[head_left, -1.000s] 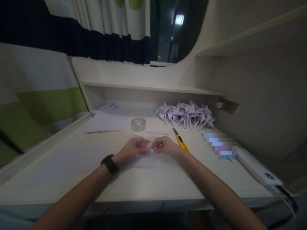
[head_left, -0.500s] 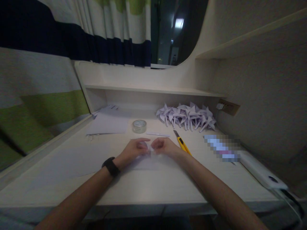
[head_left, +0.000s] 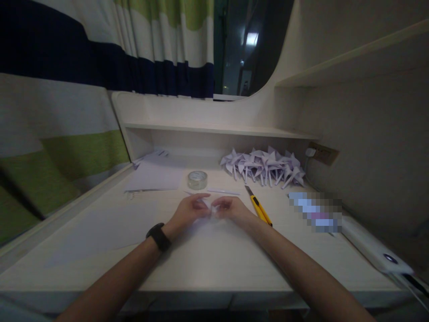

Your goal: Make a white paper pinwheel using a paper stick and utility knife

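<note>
My left hand [head_left: 190,212], with a dark watch at its wrist, pinches a small piece of white paper [head_left: 207,205] over the middle of the desk. From the other side my right hand [head_left: 232,208] grips the same paper with thumb and fingers. The paper looks folded, but its exact shape is blurred and partly behind the fingers. Just beyond the hands lie a roll of clear tape [head_left: 197,180] and a thin rolled paper stick [head_left: 224,192]. A yellow utility knife [head_left: 258,206], its blade out, rests right of my right hand.
Several white paper pinwheels [head_left: 263,165] are heaped at the back right. A stack of white paper [head_left: 156,172] lies back left, a loose sheet [head_left: 100,228] nearer. At right are a pixelated object [head_left: 313,212] and a white power strip [head_left: 372,246]. A shelf [head_left: 217,129] spans the back.
Both hands keep hold of the paper, with only slight finger movement. The whole view has shifted a little, so the desk and its things sit slightly lower and farther right.
</note>
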`<state>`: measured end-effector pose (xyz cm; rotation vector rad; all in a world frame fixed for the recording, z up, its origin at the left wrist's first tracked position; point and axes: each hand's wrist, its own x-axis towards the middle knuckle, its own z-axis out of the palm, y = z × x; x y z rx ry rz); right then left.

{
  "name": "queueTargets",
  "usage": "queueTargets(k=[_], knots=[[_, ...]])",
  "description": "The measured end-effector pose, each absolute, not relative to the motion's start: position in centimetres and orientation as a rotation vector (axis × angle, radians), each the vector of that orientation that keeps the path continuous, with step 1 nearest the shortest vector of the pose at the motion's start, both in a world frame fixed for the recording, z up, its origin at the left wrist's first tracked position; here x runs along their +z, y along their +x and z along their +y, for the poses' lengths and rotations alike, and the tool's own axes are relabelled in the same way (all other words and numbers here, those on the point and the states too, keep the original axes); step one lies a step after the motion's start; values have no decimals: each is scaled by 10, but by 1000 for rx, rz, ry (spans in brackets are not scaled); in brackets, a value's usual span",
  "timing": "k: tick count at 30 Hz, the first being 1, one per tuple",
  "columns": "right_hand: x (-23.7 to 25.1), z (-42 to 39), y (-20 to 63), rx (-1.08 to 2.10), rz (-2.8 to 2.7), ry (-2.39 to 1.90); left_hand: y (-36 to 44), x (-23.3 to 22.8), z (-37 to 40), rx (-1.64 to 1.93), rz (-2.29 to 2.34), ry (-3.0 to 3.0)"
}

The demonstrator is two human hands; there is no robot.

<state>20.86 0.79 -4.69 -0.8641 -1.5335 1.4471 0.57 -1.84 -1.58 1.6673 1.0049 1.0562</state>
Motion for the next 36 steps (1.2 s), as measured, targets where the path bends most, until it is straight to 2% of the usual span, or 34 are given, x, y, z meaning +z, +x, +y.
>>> queueTargets(k=[8, 36], knots=[[-35, 0, 206, 1386, -1533, -895, 6, -19, -18, 1114, 1069, 1779], [-37, 0, 212, 1527, -1488, -875, 7, -20, -21, 1115, 1051, 1871]])
